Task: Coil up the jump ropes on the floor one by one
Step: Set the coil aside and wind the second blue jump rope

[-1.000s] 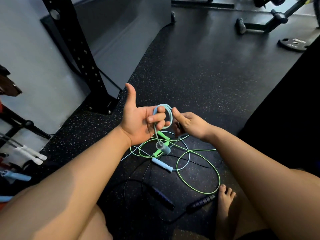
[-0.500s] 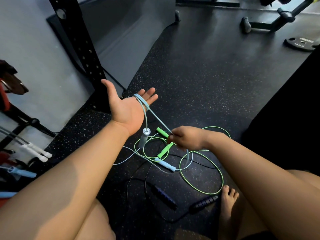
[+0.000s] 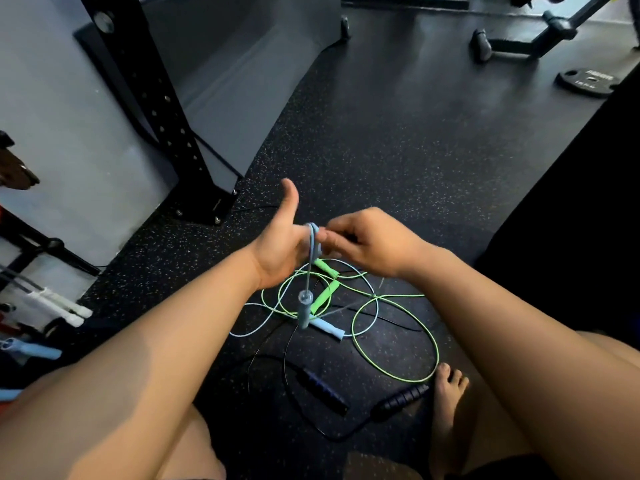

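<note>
Three ropes are on the floor; none looks finished. My left hand, thumb up, carries the blue rope looped round its fingers, one handle dangling. My right hand pinches the cord there. Green rope and black rope lie loose.

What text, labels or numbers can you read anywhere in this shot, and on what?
Nothing legible.
Weight plate on the floor, far right: pale lettering on its face, too blurred to read.
Blue jump rope, green jump rope, black jump rope and rack upright: no visible markings.
</note>
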Available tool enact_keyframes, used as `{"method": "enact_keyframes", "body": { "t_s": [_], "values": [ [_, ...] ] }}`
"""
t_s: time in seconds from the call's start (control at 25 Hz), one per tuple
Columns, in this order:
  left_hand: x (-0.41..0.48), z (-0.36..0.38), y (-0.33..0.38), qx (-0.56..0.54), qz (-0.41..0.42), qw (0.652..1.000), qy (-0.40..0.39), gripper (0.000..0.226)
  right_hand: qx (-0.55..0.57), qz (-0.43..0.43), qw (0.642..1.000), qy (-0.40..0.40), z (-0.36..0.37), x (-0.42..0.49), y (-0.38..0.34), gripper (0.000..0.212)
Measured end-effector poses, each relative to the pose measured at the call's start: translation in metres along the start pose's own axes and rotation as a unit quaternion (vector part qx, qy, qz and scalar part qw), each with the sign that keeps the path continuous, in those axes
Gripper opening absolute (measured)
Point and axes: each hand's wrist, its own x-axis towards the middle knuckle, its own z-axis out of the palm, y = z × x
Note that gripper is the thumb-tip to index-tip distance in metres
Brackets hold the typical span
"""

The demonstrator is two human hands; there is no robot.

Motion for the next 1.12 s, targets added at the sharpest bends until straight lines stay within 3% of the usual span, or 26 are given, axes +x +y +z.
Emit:
{"method": "enact_keyframes", "body": {
  "t_s": [0.08, 0.16, 0.32, 0.44, 0.56, 0.64, 0.8, 0.88, 0.96, 1.12],
  "values": [
    [-0.003, 0.008, -0.001, 0.03, -0.015, 0.996, -0.083, 0.141, 0.03, 0.045, 0.998, 0.034, -0.005, 0.001, 0.012, 0.038],
    [-0.009, 0.015, 0.004, 0.046, -0.032, 0.992, -0.117, 0.139, 0.055, 0.086, 0.993, 0.061, -0.007, 0.0, 0.024, 0.038],
    [-0.013, 0.019, 0.014, -0.02, -0.009, 0.994, -0.109, 0.115, 0.09, 0.139, 0.984, 0.065, -0.003, -0.004, 0.038, 0.05],
    [-0.014, 0.018, 0.019, -0.081, 0.021, 0.992, -0.091, 0.113, 0.125, 0.177, 0.975, 0.046, 0.005, -0.006, 0.043, 0.062],
    [-0.015, 0.014, 0.024, -0.212, 0.066, 0.973, -0.057, 0.114, 0.186, 0.235, 0.954, 0.029, 0.016, -0.008, 0.044, 0.068],
    [-0.017, 0.009, 0.027, -0.296, 0.118, 0.948, -0.021, 0.113, 0.238, 0.256, 0.937, -0.02, 0.024, -0.012, 0.044, 0.059],
    [-0.015, 0.002, 0.03, -0.366, 0.214, 0.904, 0.063, 0.112, 0.302, 0.268, 0.892, -0.202, 0.032, -0.017, 0.034, 0.025],
    [-0.012, 0.001, 0.029, -0.364, 0.232, 0.896, 0.102, 0.117, 0.284, 0.255, 0.891, -0.246, 0.029, -0.016, 0.03, 0.025],
    [-0.008, -0.001, 0.027, -0.324, 0.224, 0.908, 0.142, 0.123, 0.22, 0.208, 0.921, -0.246, 0.024, -0.014, 0.022, 0.027],
    [0.008, -0.003, 0.01, -0.074, 0.125, 0.97, 0.194, 0.124, 0.16, 0.117, 0.96, -0.197, 0.014, -0.007, 0.006, 0.036]
  ]
}}
